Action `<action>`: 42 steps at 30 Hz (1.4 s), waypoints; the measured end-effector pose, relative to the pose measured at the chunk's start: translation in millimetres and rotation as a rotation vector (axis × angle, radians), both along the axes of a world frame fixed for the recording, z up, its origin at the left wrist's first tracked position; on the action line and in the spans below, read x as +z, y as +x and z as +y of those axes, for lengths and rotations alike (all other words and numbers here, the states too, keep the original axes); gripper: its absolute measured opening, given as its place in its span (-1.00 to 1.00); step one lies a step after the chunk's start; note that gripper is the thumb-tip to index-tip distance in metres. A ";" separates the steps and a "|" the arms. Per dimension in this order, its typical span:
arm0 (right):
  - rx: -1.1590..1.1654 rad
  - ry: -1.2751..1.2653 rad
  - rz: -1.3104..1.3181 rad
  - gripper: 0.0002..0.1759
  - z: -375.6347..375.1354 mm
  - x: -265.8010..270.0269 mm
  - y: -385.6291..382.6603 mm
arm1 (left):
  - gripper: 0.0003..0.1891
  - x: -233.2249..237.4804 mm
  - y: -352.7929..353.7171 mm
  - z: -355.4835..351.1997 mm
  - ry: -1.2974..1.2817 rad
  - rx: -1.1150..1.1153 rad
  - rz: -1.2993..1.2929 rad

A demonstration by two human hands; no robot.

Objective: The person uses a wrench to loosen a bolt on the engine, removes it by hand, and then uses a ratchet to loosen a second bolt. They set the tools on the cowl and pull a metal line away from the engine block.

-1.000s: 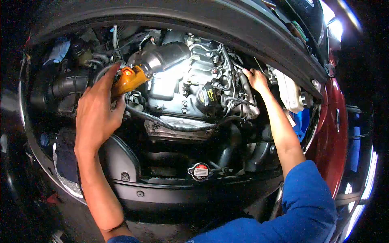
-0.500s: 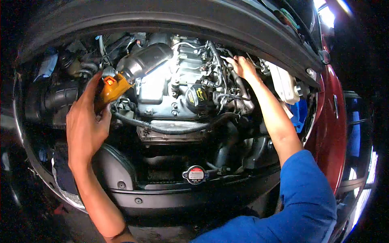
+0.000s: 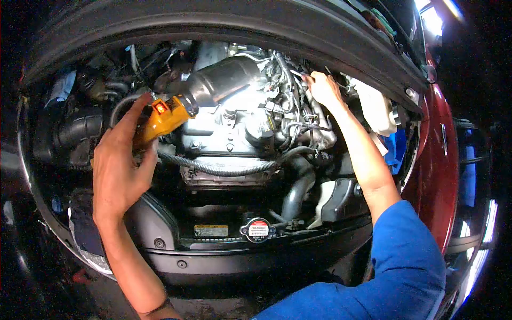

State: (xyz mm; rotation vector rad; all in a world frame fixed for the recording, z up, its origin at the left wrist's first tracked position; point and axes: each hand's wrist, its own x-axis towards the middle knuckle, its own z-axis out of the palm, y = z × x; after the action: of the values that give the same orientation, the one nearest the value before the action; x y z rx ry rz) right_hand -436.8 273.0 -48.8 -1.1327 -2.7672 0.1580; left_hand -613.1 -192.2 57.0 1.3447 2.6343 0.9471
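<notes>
My left hand [image 3: 121, 173] is closed around a yellow-bodied work light [image 3: 166, 120] with a glowing orange-red switch. Its long dark head points up and right over the engine [image 3: 208, 144], and bright light falls on the engine's top. At the engine's right rear, my right hand [image 3: 324, 88] reaches in among hoses and wiring [image 3: 290, 90]. The fingers there are curled, their tips partly hidden, and I cannot make out what they grip. Just left of this hand runs a pale metal pipe [image 3: 321, 114].
Above hangs the raised hood edge [image 3: 224, 24]. A white reservoir [image 3: 376, 109] stands right of my right forearm. Across the engine's front runs a corrugated hose [image 3: 213, 168]. Nearer me are the radiator cap [image 3: 258, 230] and front panel [image 3: 234, 261]. A red fender [image 3: 434, 170] lies at right.
The work light and my left hand have moved right, lighting more of the engine's right side and the lower hose. My right hand has shifted slightly, its fingers curling more.
</notes>
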 end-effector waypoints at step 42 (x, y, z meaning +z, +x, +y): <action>0.063 -0.590 0.015 -0.44 27.3 -14.3 -11.3 | -0.26 -8.9 -1.1 1.4 0.059 -0.055 0.152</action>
State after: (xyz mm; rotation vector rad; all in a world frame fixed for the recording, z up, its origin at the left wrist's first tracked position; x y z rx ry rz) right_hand -448.1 300.3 -63.1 -1.1335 -2.8175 1.0385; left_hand -614.2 -190.9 48.2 1.5526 2.6807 0.9593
